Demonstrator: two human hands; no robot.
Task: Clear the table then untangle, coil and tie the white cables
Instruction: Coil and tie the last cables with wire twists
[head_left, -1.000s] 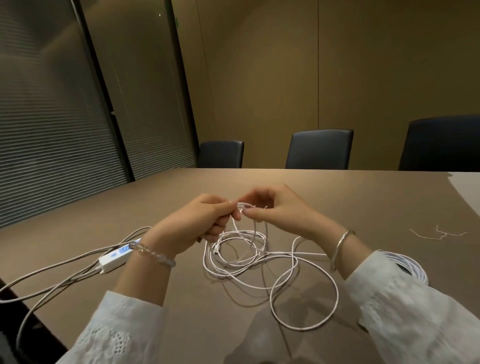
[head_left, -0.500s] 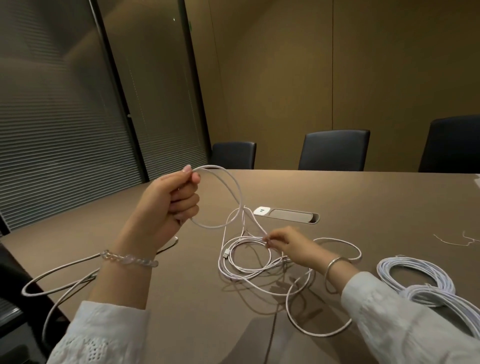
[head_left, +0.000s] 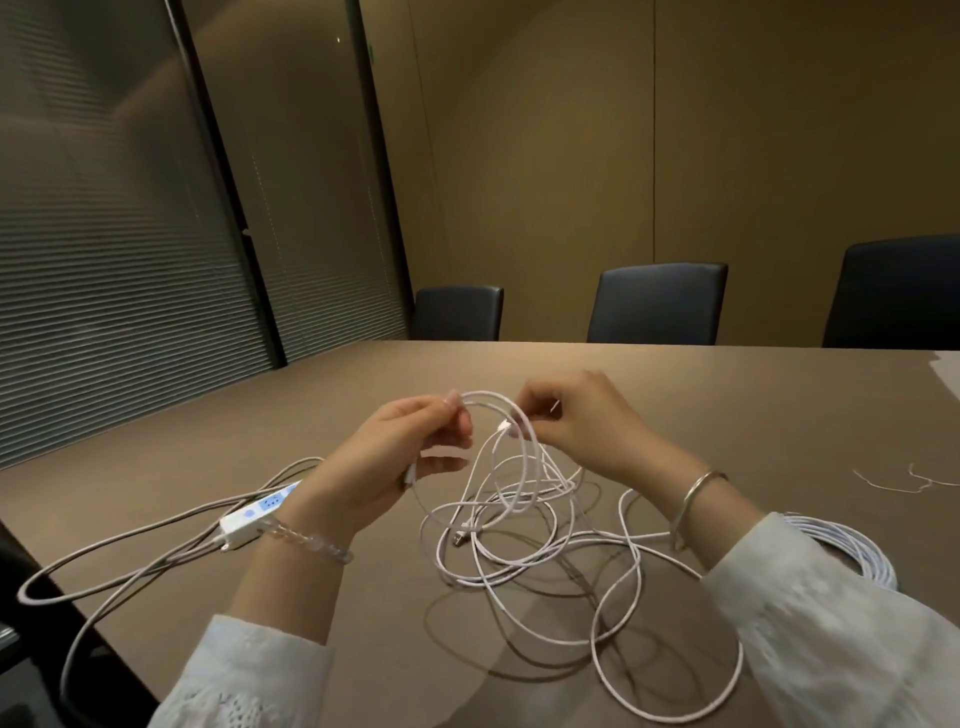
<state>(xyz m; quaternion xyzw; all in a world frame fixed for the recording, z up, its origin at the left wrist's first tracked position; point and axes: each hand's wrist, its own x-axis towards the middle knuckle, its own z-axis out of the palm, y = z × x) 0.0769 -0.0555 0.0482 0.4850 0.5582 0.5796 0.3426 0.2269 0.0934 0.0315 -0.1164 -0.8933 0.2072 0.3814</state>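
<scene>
Dim amber walls, slatted blinds and three dark chairs (head_left: 657, 301) frame a long brown table (head_left: 332, 405), on which a loose white cable (head_left: 524, 551) sprawls in overlapping loops between the person's forearms. Both hands are raised just above that heap with a short arc of the cable strung between them: the left hand (head_left: 400, 457) has its fingers curled, pinching the strand at its upper fingertips, with what looks like a plug end poking out below the palm, while the right hand (head_left: 576, 421) pinches the strand near a small connector, its fingers bent around it. A second white cable, already wound into a neat coil (head_left: 852, 551), lies on the table by the right sleeve, and two thin white ties (head_left: 914, 480) wait further to the right. To the left, a white power strip (head_left: 260, 509) with grey leads trails off the table edge. Judging from this, the step in hand is the start of coiling, or the last of the untangling, of the loose cable. The next move likely calls for drawing slack up from the heap without tightening the crossings, and laying even turns into the left hand; a loop catching on the connector lying in the pile is the main risk.
</scene>
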